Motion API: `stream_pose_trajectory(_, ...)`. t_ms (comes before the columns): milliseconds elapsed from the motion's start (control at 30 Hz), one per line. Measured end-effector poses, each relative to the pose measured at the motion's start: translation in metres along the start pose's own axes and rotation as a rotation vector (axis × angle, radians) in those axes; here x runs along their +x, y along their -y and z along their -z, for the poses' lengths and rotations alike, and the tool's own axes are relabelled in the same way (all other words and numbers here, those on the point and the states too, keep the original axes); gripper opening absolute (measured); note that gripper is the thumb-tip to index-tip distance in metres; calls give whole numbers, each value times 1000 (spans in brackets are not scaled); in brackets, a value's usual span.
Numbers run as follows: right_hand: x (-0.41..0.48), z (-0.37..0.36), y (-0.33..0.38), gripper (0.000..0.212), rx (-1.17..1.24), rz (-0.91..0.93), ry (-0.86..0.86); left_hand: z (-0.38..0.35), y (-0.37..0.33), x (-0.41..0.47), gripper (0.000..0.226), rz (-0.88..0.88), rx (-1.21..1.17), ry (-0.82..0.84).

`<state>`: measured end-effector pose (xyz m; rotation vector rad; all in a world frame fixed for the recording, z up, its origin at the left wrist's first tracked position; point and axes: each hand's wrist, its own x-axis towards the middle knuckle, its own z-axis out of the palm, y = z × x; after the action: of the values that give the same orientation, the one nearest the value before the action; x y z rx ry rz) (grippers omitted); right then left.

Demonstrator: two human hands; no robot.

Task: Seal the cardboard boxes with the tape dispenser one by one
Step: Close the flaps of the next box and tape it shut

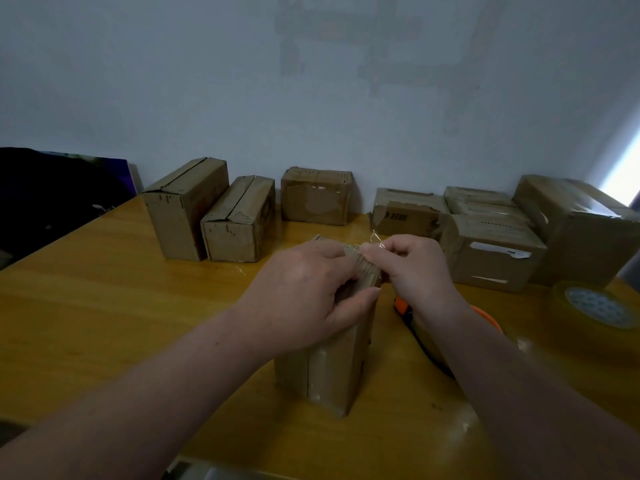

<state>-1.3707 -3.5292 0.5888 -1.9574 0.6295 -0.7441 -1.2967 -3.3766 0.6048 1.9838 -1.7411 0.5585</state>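
Brown corrugated cardboard, scuffed and dented at the edges, forms the tall narrow box [329, 368] standing on end near the middle of the counter [104, 306], a glossy yellow wood surface. Its long axis runs upright, with the top end at the hands, and shiny tape patches show on its near face. The left hand [304, 296] wraps the top end, fingers curled over the far side and thumb pressed on the near face. The right hand [415, 268] pinches a thin clear strip of tape [375, 241] between thumb and forefinger at the top's far right corner. An orange plastic tape dispenser [403, 306] lies just right of the box, mostly hidden beneath the right forearm. Farther right sits a round, translucent tan tape roll [595, 308]. Along the far edge, against a pale wall [242, 81], stands a row of worn rectangular boxes [317, 199]. The two at the left point their long axes toward the near side.
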Motion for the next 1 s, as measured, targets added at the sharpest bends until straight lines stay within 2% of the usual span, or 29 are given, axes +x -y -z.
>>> stream_pose_trajectory(133,4,4,2,21,-94,50,14,2,1,0,49,-13,-25,1)
stream_pose_trajectory(333,2,6,3,41,-338,178,-47,7,7,-2,45,-8,-92,22)
stream_pose_trajectory(467,2,9,2,39,-333,124,-234,12,11,-3,45,68,-198,54)
stream_pose_trajectory(533,0,12,10,34,-349,244,-341,16,10,-3,31,141,-234,33)
stream_pose_trajectory(567,-2,12,16,29,-377,328,-340,17,10,-3,24,210,-233,-16)
stream_pose_trajectory(633,-4,9,29,18,-499,448,-208,16,11,-4,25,406,-179,-162)
stream_pose_trajectory(700,-5,3,38,19,-641,470,-18,12,17,-4,48,583,-166,-209)
stream_pose_trajectory(800,-3,-4,41,33,-754,450,125,10,27,-5,79,764,-380,-1)
stream_pose_trajectory(900,-1,-9,40,42,-743,380,170,12,28,-5,68,702,-537,191)
stream_pose_trajectory(1000,-3,-11,40,44,-721,364,166,17,26,-3,49,576,-540,275)
